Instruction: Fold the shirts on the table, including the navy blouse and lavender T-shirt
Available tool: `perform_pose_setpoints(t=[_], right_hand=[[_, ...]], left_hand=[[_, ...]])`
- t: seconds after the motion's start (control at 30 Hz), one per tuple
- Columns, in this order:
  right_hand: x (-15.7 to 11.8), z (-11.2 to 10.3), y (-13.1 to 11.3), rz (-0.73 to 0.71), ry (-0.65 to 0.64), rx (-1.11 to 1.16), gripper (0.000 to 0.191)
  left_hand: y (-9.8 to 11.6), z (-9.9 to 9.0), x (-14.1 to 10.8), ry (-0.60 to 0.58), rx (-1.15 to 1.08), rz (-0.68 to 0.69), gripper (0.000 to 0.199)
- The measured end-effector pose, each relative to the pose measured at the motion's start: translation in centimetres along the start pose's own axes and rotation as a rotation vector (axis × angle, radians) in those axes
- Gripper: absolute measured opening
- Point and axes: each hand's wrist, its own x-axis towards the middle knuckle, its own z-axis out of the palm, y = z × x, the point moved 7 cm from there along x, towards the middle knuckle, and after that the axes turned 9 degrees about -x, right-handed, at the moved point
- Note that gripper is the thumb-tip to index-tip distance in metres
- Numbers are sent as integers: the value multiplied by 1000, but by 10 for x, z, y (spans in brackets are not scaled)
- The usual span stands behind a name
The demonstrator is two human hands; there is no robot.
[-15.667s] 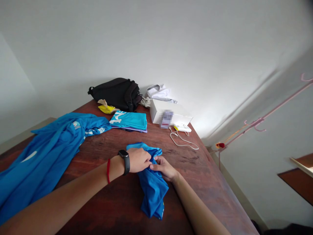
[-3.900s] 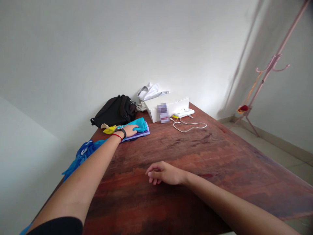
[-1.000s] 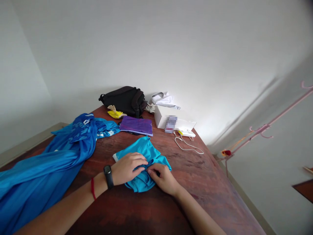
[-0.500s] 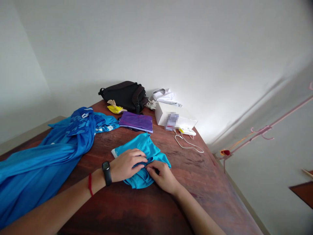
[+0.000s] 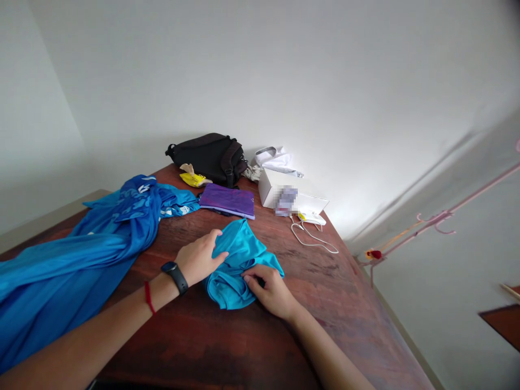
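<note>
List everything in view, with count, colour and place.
Crumpled cloth: one, turquoise, table centre
Garment pile: count unclear, blue, table's left
Folded fabrics: at least two, purple and lilac, behind crumpled cloth
Bag: one, black, far end
Packet: one, yellow, before bag
Bunched item: one, pale, beside bag
Box: one, white, far right
Pixelated item: one, purplish, against box
White fabric: one, behind box
Corded device: one, white, before box
Table: one, reddish-brown, centre
Rack: one, pink, right
Ornament: one, red, on rack
Panel: one, brown, right edge
Wall: pale grey, behind
Watch: one, black, left wrist
Wristband: one, red, left wrist
Left hand, right hand: both at crumpled cloth
</note>
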Motion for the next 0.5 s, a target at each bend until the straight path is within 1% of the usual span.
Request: perform_pose_setpoints(t=[0.13, 0.23, 0.3, 0.4, 0.5], right_hand=[[0, 1, 0, -3, -1, 5, 21], [0, 0, 0, -7, 1, 4, 20], [0, 0, 0, -6, 4, 1, 20], [0, 0, 0, -2, 5, -7, 20], [0, 0, 0, -5, 4, -15, 20]], left_hand=[[1, 5, 0, -46, 27, -21, 39], [3, 9, 0, -60, 45, 7, 36], [4, 10, -1, -55, 32, 29, 30], [7, 6, -2, -24, -30, 36, 24], [12, -3, -2, 25, -190, 53, 19]])
